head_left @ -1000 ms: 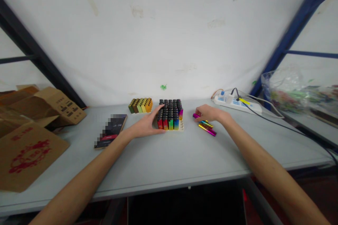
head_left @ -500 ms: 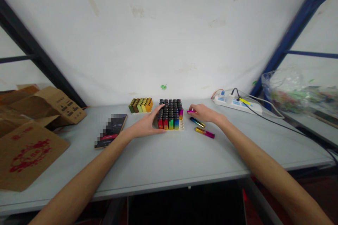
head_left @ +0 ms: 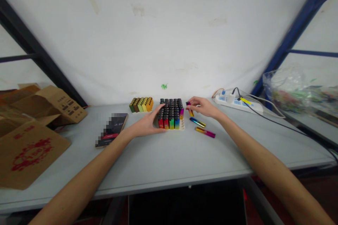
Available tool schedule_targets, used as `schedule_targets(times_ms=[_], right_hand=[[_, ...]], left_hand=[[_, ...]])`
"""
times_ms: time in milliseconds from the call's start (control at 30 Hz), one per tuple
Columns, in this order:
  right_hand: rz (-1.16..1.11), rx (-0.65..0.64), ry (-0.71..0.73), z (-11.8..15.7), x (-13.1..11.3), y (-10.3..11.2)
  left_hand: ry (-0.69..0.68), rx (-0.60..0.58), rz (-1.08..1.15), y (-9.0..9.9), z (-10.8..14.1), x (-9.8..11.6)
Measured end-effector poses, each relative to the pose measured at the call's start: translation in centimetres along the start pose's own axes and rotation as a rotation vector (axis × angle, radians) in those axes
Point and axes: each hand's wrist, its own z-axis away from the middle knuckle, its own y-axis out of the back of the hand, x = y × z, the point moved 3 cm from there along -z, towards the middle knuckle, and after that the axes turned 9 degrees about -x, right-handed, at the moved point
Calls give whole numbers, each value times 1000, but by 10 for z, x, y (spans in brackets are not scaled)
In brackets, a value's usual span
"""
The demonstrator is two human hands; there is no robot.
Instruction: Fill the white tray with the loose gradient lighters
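The left hand (head_left: pixel 145 125), thumb and fingers spread apart, cups the tray (head_left: pixel 182 126) — standing lighters (head_left: pixel 171 123) fill all but some near-right slots. One lighter (head_left: pixel 191 113) is pinched in the right hand (head_left: pixel 204 107); a blue lighter (head_left: pixel 198 122) and pink lighter (head_left: pixel 205 132) lie loose beyond — seemingly left to add.

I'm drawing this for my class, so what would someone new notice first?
Most likely the bright block of black-topped lighters in the middle, with the left hand at its left side. Next, the right hand, just right of the block, holding a pink-and-yellow lighter. Then the cardboard box with red print at far left.
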Motion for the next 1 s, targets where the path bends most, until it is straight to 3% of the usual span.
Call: schedule_targets(times_ms=[233, 600, 1000], right_hand=[[-168, -14, 26, 2, -10, -8], [18, 96, 62, 0, -16, -31], [153, 125, 102, -1, -14, -37]], left_hand=[[0, -7, 14, 0, 0, 0], [1, -13, 13, 1, 0, 2], [2, -20, 11, 1, 0, 4]])
